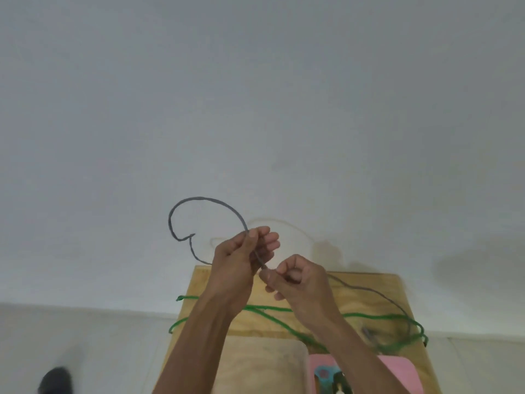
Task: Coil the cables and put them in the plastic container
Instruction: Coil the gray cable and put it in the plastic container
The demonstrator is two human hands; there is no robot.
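Both hands' grip point(264, 270) pinching grey cable point(204, 199) above table's far edge point(369, 273).

A plywood table point(366, 291) stands against a plain white wall point(255, 95), its far edge meeting the wall. On its near right part lies a pink item point(397, 371) bearing a teal object point(324, 375), partly hidden. A dark, blurred shape point(55, 381) sits on the pale floor point(85, 336) at near left.

Dark blurred shape point(55, 381) — unidentifiable
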